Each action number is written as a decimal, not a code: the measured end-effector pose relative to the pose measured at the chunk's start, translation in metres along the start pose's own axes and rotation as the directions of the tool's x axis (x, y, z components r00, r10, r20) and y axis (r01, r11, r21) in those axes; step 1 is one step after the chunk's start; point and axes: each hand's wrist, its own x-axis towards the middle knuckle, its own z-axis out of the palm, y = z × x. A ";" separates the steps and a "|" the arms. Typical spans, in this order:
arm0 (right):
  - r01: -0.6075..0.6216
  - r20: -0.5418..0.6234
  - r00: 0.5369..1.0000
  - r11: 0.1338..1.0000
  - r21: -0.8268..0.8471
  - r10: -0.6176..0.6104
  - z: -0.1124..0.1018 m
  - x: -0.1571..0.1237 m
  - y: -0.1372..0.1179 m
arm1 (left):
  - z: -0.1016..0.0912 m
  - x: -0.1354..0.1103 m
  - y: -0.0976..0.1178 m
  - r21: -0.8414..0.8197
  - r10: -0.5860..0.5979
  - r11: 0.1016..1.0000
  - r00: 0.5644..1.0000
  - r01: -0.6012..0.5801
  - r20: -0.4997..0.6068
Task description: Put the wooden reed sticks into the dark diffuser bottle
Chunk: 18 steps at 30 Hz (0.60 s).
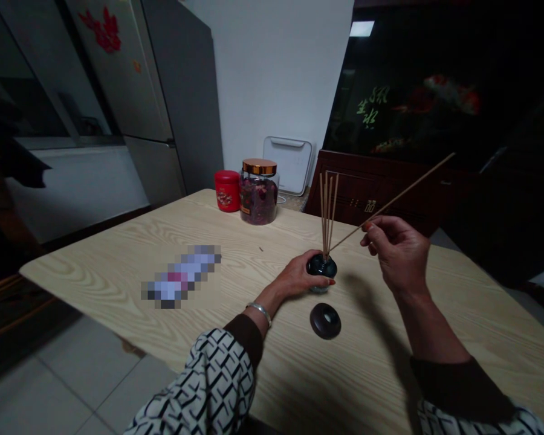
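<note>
My left hand (301, 275) is wrapped round a small dark glass diffuser bottle (321, 266) standing on the table. Several thin reed sticks (328, 202) rise upright from its mouth. Between the thumb and fingers of my right hand (396, 244) is one more reed stick (412, 186), pinched near its middle. It slants down to the left, its lower end at the bottle's mouth; whether the tip is inside, I cannot tell. A round dark cap (325, 321) with a hole in its centre lies on the table just in front of the bottle.
The light wooden table (131, 241) carries a red canister (227, 190) and a glass jar (258, 193) with a copper lid at its far edge. A blurred-out flat item (181, 275) lies on the left. A fridge (154, 90) and a dark cabinet (344, 181) stand behind.
</note>
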 end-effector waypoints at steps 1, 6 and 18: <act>0.009 0.022 1.000 1.000 -0.029 -0.008 0.001 -0.001 -0.001 | 0.000 0.000 0.000 0.003 -0.001 1.000 1.000 0.001 -0.002; 0.008 0.115 0.993 0.993 -0.116 0.006 -0.001 -0.003 -0.004 | 0.000 -0.001 0.000 0.004 0.021 1.000 1.000 -0.021 0.001; 0.098 0.588 0.790 0.913 -0.397 0.171 0.006 -0.012 0.045 | -0.001 0.001 -0.002 0.012 0.055 0.998 0.998 -0.055 0.011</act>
